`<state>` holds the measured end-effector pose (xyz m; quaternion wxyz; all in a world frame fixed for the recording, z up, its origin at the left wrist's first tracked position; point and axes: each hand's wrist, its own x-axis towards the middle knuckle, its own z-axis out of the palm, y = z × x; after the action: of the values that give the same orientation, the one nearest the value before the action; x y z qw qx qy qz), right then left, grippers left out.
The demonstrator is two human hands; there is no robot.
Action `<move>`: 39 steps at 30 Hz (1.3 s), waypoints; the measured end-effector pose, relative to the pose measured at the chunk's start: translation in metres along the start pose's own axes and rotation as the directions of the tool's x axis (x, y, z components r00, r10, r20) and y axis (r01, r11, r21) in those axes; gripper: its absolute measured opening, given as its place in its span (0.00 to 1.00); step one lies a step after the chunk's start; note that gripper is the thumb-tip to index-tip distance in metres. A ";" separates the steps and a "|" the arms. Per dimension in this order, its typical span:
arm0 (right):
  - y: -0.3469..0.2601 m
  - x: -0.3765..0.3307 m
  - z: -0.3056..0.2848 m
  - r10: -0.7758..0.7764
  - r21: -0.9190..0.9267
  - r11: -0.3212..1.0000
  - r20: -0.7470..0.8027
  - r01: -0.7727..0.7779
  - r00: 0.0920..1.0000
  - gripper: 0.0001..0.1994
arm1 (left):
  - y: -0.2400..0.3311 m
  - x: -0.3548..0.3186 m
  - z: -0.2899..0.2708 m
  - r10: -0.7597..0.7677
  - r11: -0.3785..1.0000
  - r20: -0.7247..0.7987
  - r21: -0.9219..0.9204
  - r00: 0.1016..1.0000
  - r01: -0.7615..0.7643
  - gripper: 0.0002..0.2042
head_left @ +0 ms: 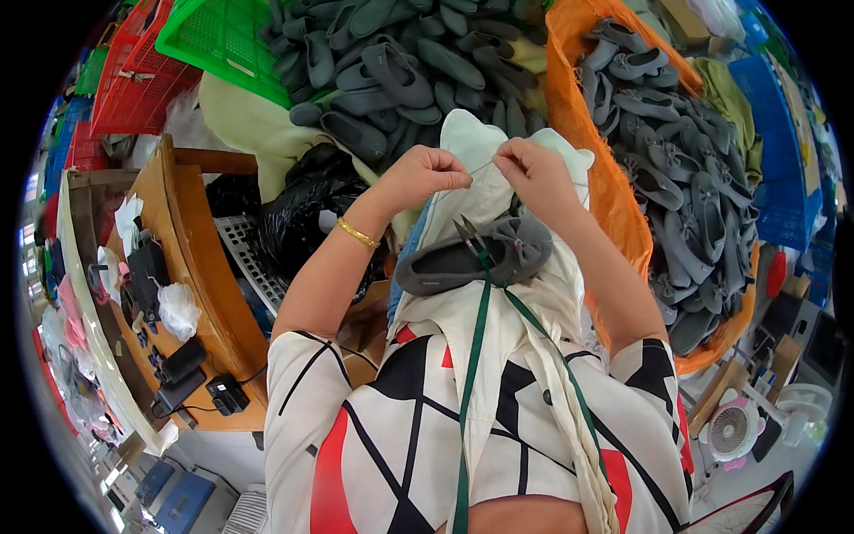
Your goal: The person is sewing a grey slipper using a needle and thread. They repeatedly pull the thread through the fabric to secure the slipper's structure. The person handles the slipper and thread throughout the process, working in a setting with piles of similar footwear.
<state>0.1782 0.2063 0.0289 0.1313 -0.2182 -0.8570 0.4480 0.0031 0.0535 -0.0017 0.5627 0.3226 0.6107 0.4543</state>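
Observation:
Above my lap, my left hand (436, 169) and my right hand (536, 178) face each other a short way apart, both closed in a pinch. What looks like a thin thread (481, 166) runs between the fingertips; its ends are too fine to make out. Below them, a grey slip-on shoe (429, 269) with a bow lies sideways on the pale cloth (476, 200) over my lap. Small thread snips (470, 233), blades apart, hang from a green cord (476, 356) around my neck and rest over the shoe's opening. Neither hand touches the shoe.
Ahead lies a large heap of grey shoes (391, 80) beside a green crate (222, 40). An orange sack (578, 80) full of similar shoes stands at my right. On my left are a wooden table (191, 267) and a black plastic bag (311, 209). A small fan (735, 429) sits at lower right.

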 end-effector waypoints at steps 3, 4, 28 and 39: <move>-0.019 -0.017 0.012 -0.219 -0.421 0.896 -0.141 0.141 0.966 0.12 | -0.008 0.001 -0.003 -0.016 0.991 -0.082 -0.133 0.997 0.005 0.07; -0.024 -0.026 0.016 -0.142 -0.425 0.897 -0.008 0.125 0.990 0.14 | -0.009 0.001 -0.002 -0.012 0.984 -0.092 -0.180 0.996 -0.005 0.07; -0.013 -0.016 0.053 0.285 0.199 0.910 0.336 -0.364 0.897 0.21 | 0.001 -0.004 0.006 -0.279 0.763 -0.155 -0.635 0.948 0.121 0.06; -0.005 -0.020 0.058 0.378 0.311 0.809 0.376 -0.499 0.846 0.18 | 0.003 -0.001 0.011 -0.292 0.757 -0.150 -0.641 0.945 0.132 0.06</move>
<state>0.1700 0.1529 -0.0007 -0.0654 -0.3115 -0.6827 0.6577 0.0135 0.0562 0.0021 0.6071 -0.0105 0.5227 0.5985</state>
